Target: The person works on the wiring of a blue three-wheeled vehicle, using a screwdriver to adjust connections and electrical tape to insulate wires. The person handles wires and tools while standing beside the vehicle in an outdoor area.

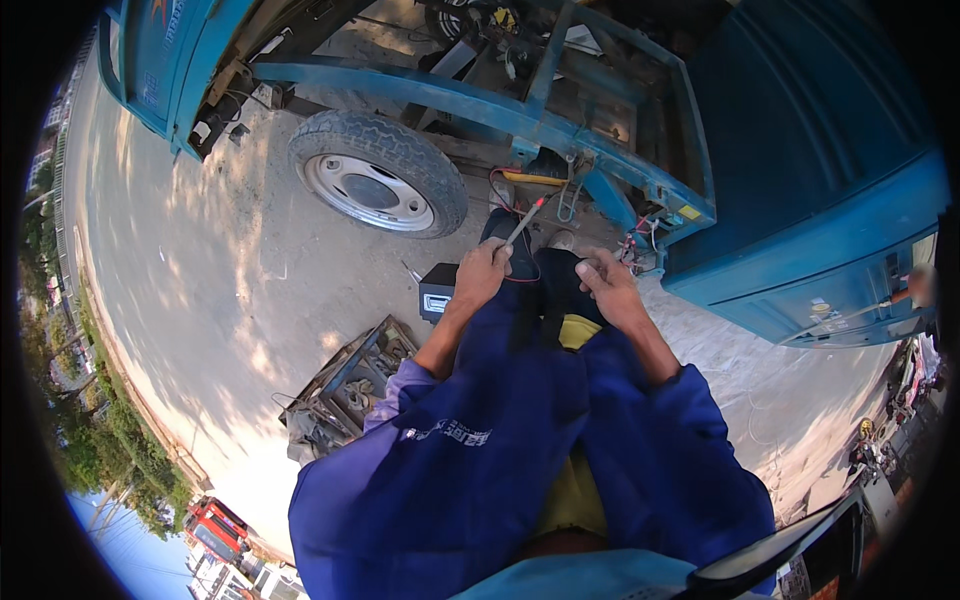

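My left hand (483, 272) is closed round a thin grey rod with a red tip (527, 219), which slants up to the right toward the blue vehicle frame (490, 103). A thin red wire (538, 262) loops between my hands over my dark trousers. My right hand (612, 284) is level with the left, its fingers curled in and thumb against them; whatever they hold, if anything, is too small to make out. Beyond the rod, a yellow bar-shaped thing (535, 179) lies by the frame, beside a bent metal hook (570, 200). Red wires (632, 240) hang from the frame's right end.
A wheel (375, 180) stands under the frame at the left. Near my left forearm are a black box with a lit screen (436, 303) and an open metal tray (345, 375) of tools and rags. The blue cargo body (800, 300) rises at the right.
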